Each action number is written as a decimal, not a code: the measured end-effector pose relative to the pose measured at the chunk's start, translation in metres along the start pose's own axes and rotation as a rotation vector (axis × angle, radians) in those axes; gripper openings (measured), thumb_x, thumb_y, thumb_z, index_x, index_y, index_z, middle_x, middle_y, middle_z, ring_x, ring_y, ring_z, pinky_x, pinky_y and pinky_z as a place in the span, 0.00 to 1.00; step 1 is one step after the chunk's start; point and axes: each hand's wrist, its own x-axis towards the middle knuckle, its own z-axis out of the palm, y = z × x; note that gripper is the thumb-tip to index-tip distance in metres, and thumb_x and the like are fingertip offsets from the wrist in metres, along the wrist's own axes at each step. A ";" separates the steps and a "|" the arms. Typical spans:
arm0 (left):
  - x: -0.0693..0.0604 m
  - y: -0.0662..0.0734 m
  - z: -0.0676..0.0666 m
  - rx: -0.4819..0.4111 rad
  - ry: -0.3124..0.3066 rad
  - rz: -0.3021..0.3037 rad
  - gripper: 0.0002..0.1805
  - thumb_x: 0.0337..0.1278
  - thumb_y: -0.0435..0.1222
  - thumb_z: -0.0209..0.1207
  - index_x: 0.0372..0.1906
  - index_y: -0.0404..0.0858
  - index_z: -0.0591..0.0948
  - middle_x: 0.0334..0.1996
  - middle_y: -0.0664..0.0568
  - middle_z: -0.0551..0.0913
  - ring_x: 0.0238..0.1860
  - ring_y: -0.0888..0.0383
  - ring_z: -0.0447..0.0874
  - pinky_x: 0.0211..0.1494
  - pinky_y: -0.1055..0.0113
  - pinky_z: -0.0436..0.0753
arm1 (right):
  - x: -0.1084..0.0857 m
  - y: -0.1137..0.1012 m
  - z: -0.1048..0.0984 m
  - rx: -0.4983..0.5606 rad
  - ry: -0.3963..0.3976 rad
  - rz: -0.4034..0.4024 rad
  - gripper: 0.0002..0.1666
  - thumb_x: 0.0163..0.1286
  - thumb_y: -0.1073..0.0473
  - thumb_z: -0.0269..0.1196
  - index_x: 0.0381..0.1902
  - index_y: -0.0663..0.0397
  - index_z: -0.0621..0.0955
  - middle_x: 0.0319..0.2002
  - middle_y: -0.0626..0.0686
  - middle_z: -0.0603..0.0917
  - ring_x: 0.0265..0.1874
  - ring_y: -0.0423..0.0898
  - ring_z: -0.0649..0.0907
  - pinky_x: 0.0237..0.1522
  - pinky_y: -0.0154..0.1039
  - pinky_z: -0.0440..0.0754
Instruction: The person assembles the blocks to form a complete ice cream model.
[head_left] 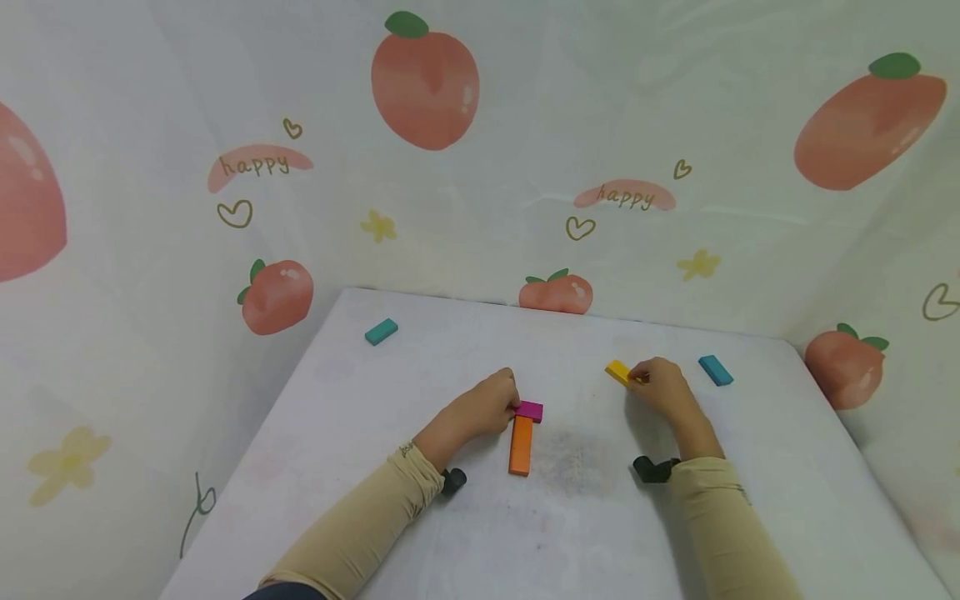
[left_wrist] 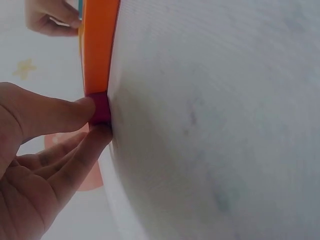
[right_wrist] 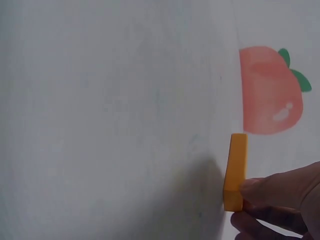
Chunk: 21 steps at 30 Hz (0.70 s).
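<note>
My left hand pinches the left end of a magenta block between thumb and finger; the left wrist view shows the grip on the magenta block close up. An orange block lies lengthwise against the near side of the magenta one, the two meeting roughly at a right angle. Farther right, my right hand pinches the near end of a yellow block. In the right wrist view, thumb and fingers hold the lower end of this yellow block; whether it touches the table, I cannot tell.
A teal block lies at the table's back left. Right of my right hand lies a blue block. Dark wrist devices show beside both sleeves. A white cloth printed with peaches hangs behind the white table.
</note>
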 end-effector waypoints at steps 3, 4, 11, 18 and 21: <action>0.000 -0.001 0.001 -0.001 0.001 0.001 0.08 0.68 0.27 0.66 0.47 0.30 0.91 0.45 0.45 0.81 0.45 0.58 0.80 0.56 0.69 0.87 | 0.001 -0.008 0.006 -0.006 0.001 -0.028 0.13 0.72 0.69 0.65 0.50 0.73 0.87 0.52 0.71 0.84 0.51 0.65 0.83 0.62 0.63 0.82; 0.000 -0.001 0.001 0.000 0.001 0.004 0.08 0.68 0.27 0.66 0.47 0.30 0.91 0.45 0.45 0.81 0.45 0.57 0.80 0.56 0.68 0.87 | 0.002 -0.010 0.008 -0.007 0.002 -0.038 0.13 0.71 0.69 0.65 0.49 0.73 0.87 0.51 0.71 0.84 0.51 0.65 0.83 0.61 0.63 0.82; 0.000 -0.001 0.000 -0.003 -0.007 0.007 0.09 0.68 0.28 0.66 0.47 0.29 0.91 0.52 0.41 0.83 0.56 0.51 0.83 0.64 0.63 0.86 | 0.003 -0.025 0.020 -0.002 0.005 -0.102 0.11 0.70 0.70 0.66 0.47 0.72 0.88 0.48 0.69 0.86 0.50 0.63 0.85 0.60 0.61 0.84; 0.001 -0.001 0.001 0.003 -0.004 0.000 0.09 0.69 0.28 0.66 0.47 0.30 0.91 0.58 0.40 0.83 0.63 0.48 0.83 0.67 0.60 0.84 | 0.003 -0.040 0.031 0.017 0.026 -0.227 0.09 0.67 0.72 0.67 0.43 0.72 0.89 0.43 0.67 0.86 0.47 0.63 0.86 0.55 0.59 0.86; 0.001 -0.002 0.002 0.016 0.001 -0.003 0.08 0.68 0.29 0.66 0.47 0.31 0.92 0.59 0.40 0.83 0.63 0.49 0.83 0.67 0.61 0.84 | 0.004 -0.046 0.036 0.009 0.018 -0.249 0.08 0.68 0.71 0.67 0.43 0.71 0.89 0.43 0.66 0.87 0.46 0.62 0.86 0.55 0.58 0.86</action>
